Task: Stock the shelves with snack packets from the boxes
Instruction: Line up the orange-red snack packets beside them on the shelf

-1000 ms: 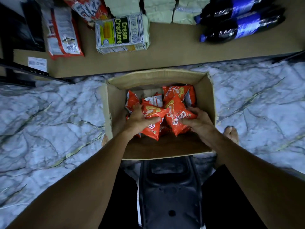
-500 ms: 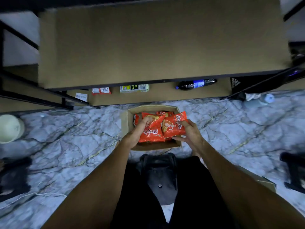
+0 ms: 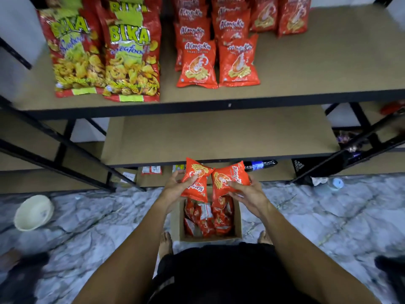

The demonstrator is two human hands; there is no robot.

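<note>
Packets lifted out since 0.5 s ago: left hand (image 3: 175,186) fingers curled around one orange packet (image 3: 195,181), right hand (image 3: 248,194) clutching another (image 3: 230,177), both raised above box (image 3: 237,220), below upper shelf (image 3: 328,69) now in view.

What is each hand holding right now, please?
Left hand: closed on an orange snack packet.
Right hand: closed on a second orange packet, both above the box.
</note>
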